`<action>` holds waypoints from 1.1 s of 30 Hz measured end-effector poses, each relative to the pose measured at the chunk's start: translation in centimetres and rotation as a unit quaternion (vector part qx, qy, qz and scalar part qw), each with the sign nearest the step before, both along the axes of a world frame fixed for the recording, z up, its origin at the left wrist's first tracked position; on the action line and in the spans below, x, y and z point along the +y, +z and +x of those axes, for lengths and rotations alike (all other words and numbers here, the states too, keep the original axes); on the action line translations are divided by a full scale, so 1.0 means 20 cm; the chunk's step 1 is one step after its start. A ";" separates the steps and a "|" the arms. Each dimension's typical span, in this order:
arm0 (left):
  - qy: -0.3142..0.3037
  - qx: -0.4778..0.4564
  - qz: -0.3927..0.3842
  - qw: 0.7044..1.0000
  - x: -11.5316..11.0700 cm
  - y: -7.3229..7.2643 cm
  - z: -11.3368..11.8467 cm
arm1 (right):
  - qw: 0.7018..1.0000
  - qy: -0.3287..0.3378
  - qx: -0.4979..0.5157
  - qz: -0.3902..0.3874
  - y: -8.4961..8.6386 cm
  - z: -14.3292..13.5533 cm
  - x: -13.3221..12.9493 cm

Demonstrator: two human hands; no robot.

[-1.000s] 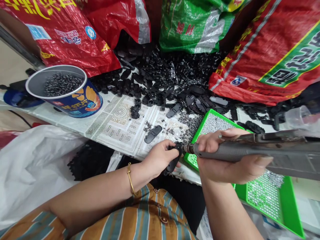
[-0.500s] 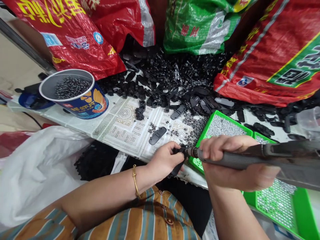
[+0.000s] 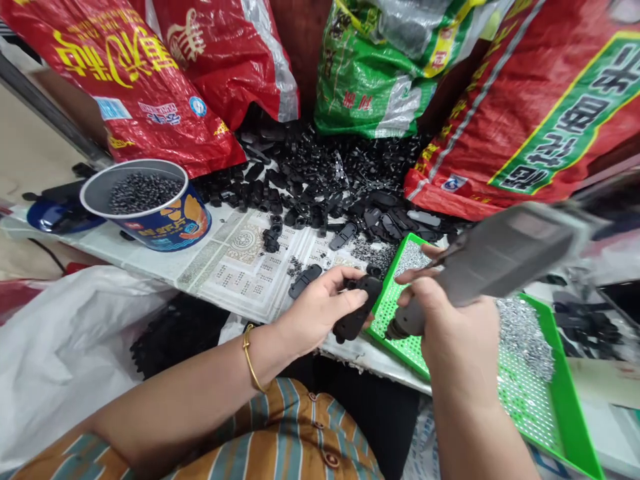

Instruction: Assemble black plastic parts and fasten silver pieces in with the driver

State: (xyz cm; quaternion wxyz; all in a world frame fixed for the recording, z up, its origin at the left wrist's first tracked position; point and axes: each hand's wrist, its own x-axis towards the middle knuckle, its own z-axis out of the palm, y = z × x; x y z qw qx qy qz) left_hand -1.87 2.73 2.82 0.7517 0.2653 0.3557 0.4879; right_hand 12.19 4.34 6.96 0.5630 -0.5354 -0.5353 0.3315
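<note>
My left hand (image 3: 325, 310) is closed around a black plastic part (image 3: 357, 310), thumb pressed on its face, just over the table's front edge. Wrapped round a grey power screwdriver (image 3: 493, 257) is my right hand (image 3: 450, 320); the tool is blurred, and its nose points down left above a green perforated tray (image 3: 383, 310). The nose and the black part are apart. Another flat black plastic piece (image 3: 304, 281) lies on the table just beyond my left hand. Silvery screws (image 3: 525, 337) fill part of the green tray's right-hand section.
A blue tub (image 3: 173, 223) of small dark pieces stands on the left. Black plastic parts (image 3: 320, 180) are heaped along the back. Behind them stand red bags (image 3: 165, 87) and a green bag (image 3: 370, 93). A white sack (image 3: 85, 360) sits below the table at left.
The screwdriver has come off the black part and swung up, its body now tilted to the upper right. My left hand has turned the part to a flatter angle. The view has shifted slightly.
</note>
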 end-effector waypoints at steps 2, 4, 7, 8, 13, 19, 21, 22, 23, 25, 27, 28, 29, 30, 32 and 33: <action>-0.020 -0.021 0.038 0.999 0.01 0.06 0.00 | 0.997 0.022 -0.067 -0.042 -0.02 0.01 0.01; -0.016 -0.030 0.066 0.997 0.01 0.09 0.00 | 0.996 0.026 -0.069 -0.058 -0.02 0.02 0.01; -0.011 0.006 0.048 0.999 -0.02 0.08 -0.01 | 1.000 -0.015 0.003 -0.018 -0.03 0.03 0.01; -0.026 0.024 0.035 0.999 -0.03 0.07 -0.01 | 0.999 -0.030 0.029 -0.002 -0.03 0.03 0.02; -0.072 0.084 0.034 0.993 -0.10 0.02 -0.02 | 0.996 -0.046 0.077 0.029 -0.06 0.03 0.02; -0.041 0.123 0.058 0.990 -0.12 0.03 -0.01 | 0.995 -0.073 0.065 0.020 -0.06 0.02 0.01; -0.008 0.113 0.052 0.992 -0.13 0.00 -0.02 | 0.990 -0.097 0.090 0.045 -0.05 0.03 -0.01; 0.009 0.105 0.038 0.994 -0.13 -0.02 -0.02 | 0.986 -0.105 0.112 0.070 -0.05 0.03 -0.01; 0.026 0.096 0.021 0.995 -0.13 -0.05 -0.03 | 0.980 -0.106 0.137 0.099 -0.05 0.04 -0.01; 0.052 0.081 -0.017 0.995 -0.13 -0.09 -0.03 | 0.970 -0.087 0.176 0.144 -0.07 0.06 -0.01; 0.060 0.071 -0.045 0.995 -0.14 -0.12 -0.03 | 0.966 -0.058 0.194 0.158 -0.10 0.07 -0.01; 0.057 0.066 -0.054 0.995 -0.14 -0.13 -0.02 | 0.967 -0.050 0.197 0.157 -0.12 0.08 0.00; 0.053 0.065 -0.060 0.995 -0.15 -0.14 -0.02 | 0.967 -0.046 0.199 0.153 -0.14 0.08 0.01; 0.048 0.067 -0.064 0.995 -0.15 -0.14 -0.01 | 0.967 -0.043 0.203 0.147 -0.16 0.08 0.01; 0.041 0.079 -0.064 0.994 -0.16 -0.15 -0.01 | 0.968 -0.038 0.207 0.134 -0.19 0.08 0.02; 0.041 0.088 -0.062 0.993 -0.16 -0.15 -0.01 | 0.969 -0.035 0.208 0.128 -0.20 0.07 0.02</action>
